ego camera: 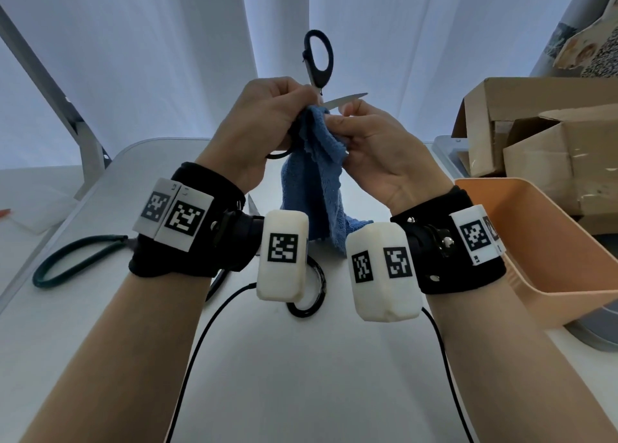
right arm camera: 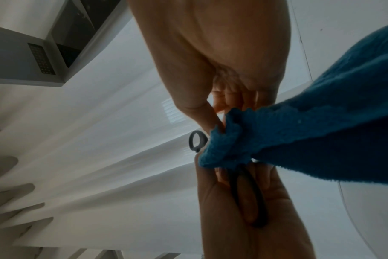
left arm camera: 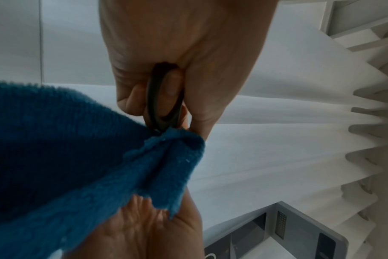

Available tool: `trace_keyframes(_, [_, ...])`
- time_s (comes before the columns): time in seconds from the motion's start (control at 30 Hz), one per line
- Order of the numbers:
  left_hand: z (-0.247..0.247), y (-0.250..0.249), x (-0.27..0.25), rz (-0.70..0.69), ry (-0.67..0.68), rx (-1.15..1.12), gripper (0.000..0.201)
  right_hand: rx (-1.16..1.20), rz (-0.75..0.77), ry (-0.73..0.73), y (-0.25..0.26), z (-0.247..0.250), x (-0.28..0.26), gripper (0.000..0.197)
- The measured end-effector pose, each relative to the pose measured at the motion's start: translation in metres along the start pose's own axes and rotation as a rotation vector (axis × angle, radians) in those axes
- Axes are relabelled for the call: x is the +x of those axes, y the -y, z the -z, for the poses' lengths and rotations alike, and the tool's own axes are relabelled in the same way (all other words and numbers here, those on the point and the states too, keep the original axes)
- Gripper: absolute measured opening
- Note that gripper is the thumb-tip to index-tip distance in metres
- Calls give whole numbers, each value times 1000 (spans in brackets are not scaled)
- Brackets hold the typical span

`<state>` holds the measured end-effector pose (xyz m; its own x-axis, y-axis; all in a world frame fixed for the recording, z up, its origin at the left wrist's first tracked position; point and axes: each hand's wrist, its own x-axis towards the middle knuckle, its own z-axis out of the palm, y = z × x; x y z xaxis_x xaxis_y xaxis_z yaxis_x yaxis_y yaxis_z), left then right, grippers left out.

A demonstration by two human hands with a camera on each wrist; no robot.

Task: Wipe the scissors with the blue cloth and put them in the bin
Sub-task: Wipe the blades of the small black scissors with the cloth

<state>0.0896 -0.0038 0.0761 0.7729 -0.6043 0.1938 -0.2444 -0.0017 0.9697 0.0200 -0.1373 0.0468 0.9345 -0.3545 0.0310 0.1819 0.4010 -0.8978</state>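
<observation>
- We hold the scissors (ego camera: 318, 62) up at about 12 o'clock over the tabletop (ego camera: 301, 375), opened wide: one black loop sticks up, one bare blade points toward 3 o'clock.
- Our left hand (ego camera: 261, 125) has its fingers curled round the lower loop, clearly seen from the left wrist view.
- Our right hand (ego camera: 378, 148) pinches the blue cloth (ego camera: 317, 182) against the metal near the pivot; the rest of the cloth hangs down between our wrists.
- The orange bin (ego camera: 535, 242) waits at 3 o'clock, well apart from the scissors.
- Risk: the exposed blade lies just beside our right fingers, so a hasty stroke along the edge could nick them.
- Risk: with the blades open, a squeeze of the left hand could snap them onto the cloth or a fingertip.
- The second blade is buried in the cloth, and we cannot tell how much of it has been wiped.
- Other loops (ego camera: 67, 258) on the tabletop, probably more scissors, are partly hidden by our wrists.
</observation>
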Motion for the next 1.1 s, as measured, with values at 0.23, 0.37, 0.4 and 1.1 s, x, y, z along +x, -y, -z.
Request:
trace_keyframes(0.23, [13,-4,4,-46,-125,-16,27,-37,-58,64,3,-9,-3,31])
trace_keyframes(0.37, [4,-1,1,-19,-60,-20,18,-45,-38,4,2,-6,-2,32])
trace_keyframes(0.4, [0,0,1,-7,-37,-19,14,-38,-27,-19,2,-4,-1,32])
trace_keyframes(1.1, [25,-5,4,-17,-227,-103,11,-74,-27,11,6,-17,-7,40])
